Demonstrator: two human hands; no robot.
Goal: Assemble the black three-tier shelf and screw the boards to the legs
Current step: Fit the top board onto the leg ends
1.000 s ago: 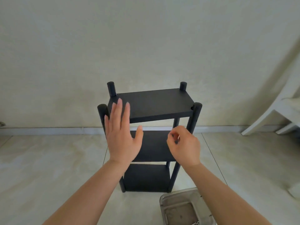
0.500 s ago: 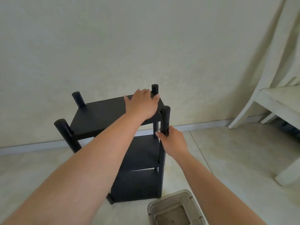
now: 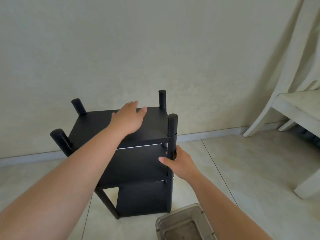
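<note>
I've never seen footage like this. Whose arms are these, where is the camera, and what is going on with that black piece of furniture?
There is no machine here: the arms belong to a person, and the one camera sits on their head, looking forward and down, so you see what they see.

The black shelf stands upright on a tiled floor near a pale wall. It has three boards, one above the other, joined by four round legs whose tops stick up past the top board.

The left hand lies flat on the top board, fingers straight, steadying it. The right hand grips the near right leg just below the top board.

At the bottom edge lies a metal tray; what it contains I cannot tell. On the right is part of a white chair.
</note>
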